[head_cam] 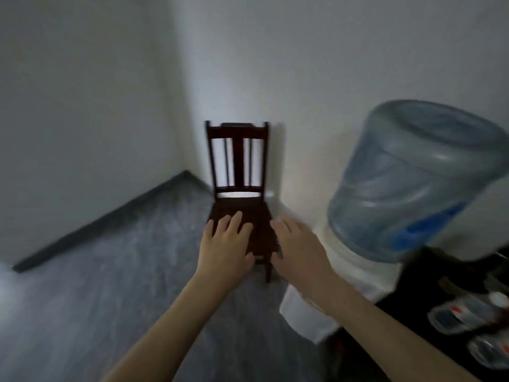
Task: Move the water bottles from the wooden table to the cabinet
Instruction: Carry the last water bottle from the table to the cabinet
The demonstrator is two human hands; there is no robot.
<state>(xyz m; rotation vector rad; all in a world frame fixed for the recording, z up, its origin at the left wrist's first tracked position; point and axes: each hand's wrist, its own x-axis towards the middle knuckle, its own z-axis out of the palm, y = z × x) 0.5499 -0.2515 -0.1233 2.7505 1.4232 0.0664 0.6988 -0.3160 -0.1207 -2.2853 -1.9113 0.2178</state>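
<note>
Grey floor (82, 312) | left hand (224, 244); right hand (297, 249) empty | chair (238, 161)

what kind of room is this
Probably a plain corner of a home or small office, though little shows. A white water dispenser topped with a big blue jug stands by bare white walls, a dark wooden chair is set against the wall, and small water bottles lie at lower right.

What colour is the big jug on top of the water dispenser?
The jug is translucent pale blue, with a brighter blue label patch low on its side; the head view shows it.
</note>
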